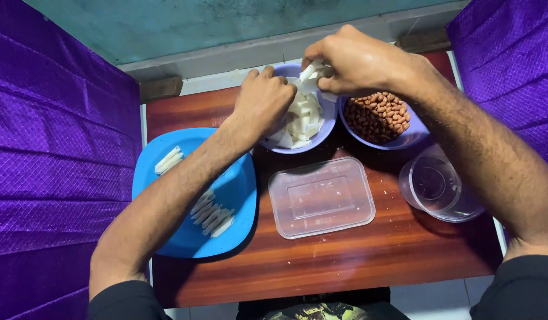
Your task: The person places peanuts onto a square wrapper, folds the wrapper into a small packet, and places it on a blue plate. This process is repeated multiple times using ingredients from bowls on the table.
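Observation:
My left hand (263,99) grips the near-left rim of a purple bowl (321,135) filled with white sliced sticks (304,118). My right hand (352,61) hovers over the same bowl, fingers pinched on a few white sticks (312,72) lifted above the pile. A second purple bowl (411,137) with brown peanuts (377,116) sits just to the right, under my right wrist.
A blue plate (238,184) with rows of white sticks (212,212) lies at the left, partly under my left forearm. A clear rectangular lid (321,197) rests at centre, a clear round container (435,186) at right. Purple cloth flanks the small wooden table (345,261).

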